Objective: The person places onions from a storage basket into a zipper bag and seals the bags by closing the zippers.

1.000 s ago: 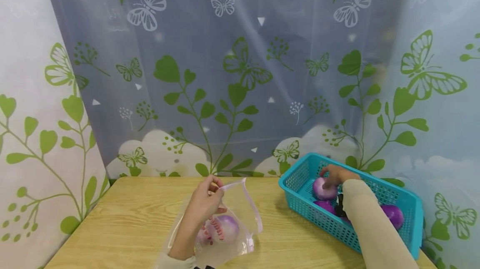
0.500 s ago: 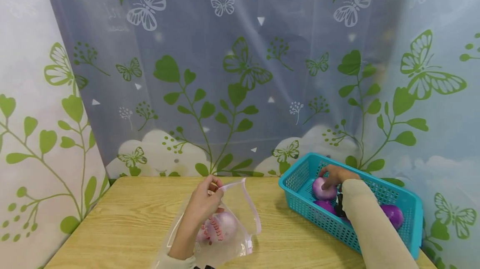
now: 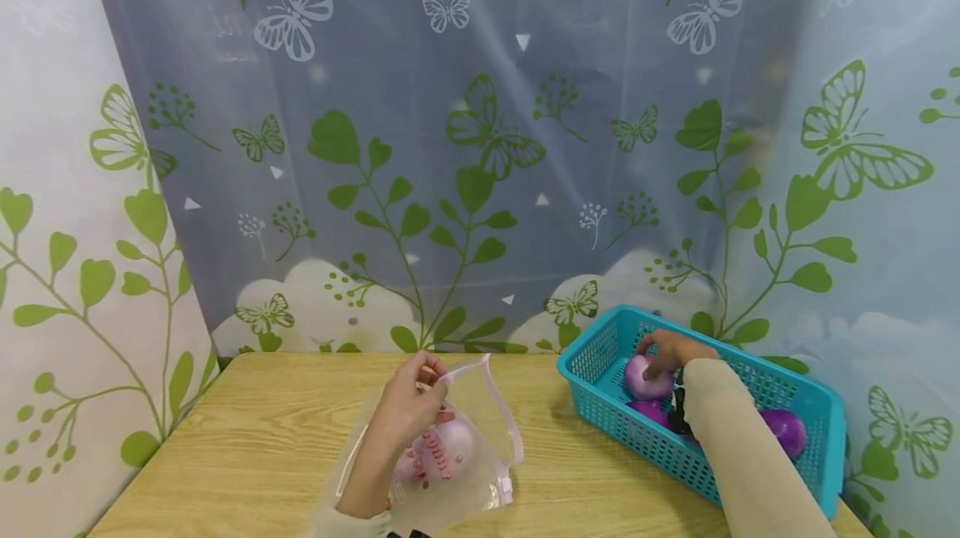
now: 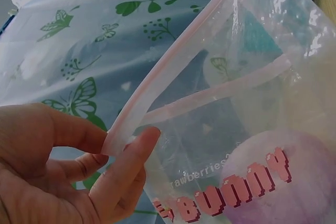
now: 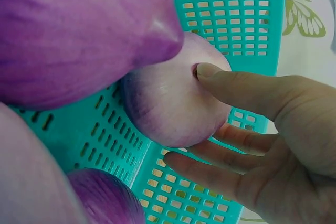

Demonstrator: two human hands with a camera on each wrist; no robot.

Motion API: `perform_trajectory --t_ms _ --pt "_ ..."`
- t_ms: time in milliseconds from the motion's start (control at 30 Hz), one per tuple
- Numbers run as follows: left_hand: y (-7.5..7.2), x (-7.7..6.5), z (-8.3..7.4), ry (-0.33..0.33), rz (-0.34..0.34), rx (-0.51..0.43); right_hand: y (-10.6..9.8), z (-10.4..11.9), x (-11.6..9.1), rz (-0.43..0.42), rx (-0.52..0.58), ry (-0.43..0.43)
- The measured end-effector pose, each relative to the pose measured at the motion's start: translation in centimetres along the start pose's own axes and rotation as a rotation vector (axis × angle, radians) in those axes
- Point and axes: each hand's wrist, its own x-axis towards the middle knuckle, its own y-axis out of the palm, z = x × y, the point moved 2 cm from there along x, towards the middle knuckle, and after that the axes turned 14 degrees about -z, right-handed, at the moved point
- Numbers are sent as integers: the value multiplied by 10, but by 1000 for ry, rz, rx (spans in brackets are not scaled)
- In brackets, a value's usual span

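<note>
My left hand (image 3: 408, 404) pinches the top corner of a clear slider zip bag (image 3: 468, 498) between thumb and fingers. Its mouth gapes, and red "BUNNY" lettering (image 4: 236, 190) shows on its front. Inside the bag lies a pale purple onion (image 3: 459, 442), partly behind the lettering. Over at the right, my right hand (image 3: 675, 349) reaches into a turquoise basket (image 3: 596, 367) and grips a pale purple-white onion (image 5: 168, 103). The thumb presses on its end, with the other fingers curved along its opposite side. Darker onions (image 3: 783, 431) sit beside it.
The basket stands at the right end of the wooden table (image 3: 277, 421), near the back. Behind the table hangs a curtain (image 3: 420, 271) printed with leaves and butterflies. In the right wrist view a large purple onion (image 5: 79, 35) fills the near corner.
The bag's film shifts slightly over the onion inside it, and the lettering moves a little. Both hands keep their places and grips.
</note>
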Motion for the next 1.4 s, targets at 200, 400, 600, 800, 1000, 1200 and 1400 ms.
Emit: perform_trajectory --t_ms 200,400,600,800,1000,1200,1400 --pt "1 0 0 -16 -6 -22 1 0 0 11 27 8" --pt "1 0 0 -27 -13 -21 2 -2 -1 17 85 31" --pt "1 0 -1 -29 -11 -29 2 -3 -2 18 116 36" --pt "1 0 -1 -32 -15 -37 1 -3 -2 30 129 31" --pt "1 1 0 -31 -13 -24 -1 -2 -4 24 156 29" --pt "1 1 0 -28 -10 -18 -4 -1 -3 31 223 40" --pt "1 1 0 -32 -7 -38 -11 -1 -4 47 249 40"
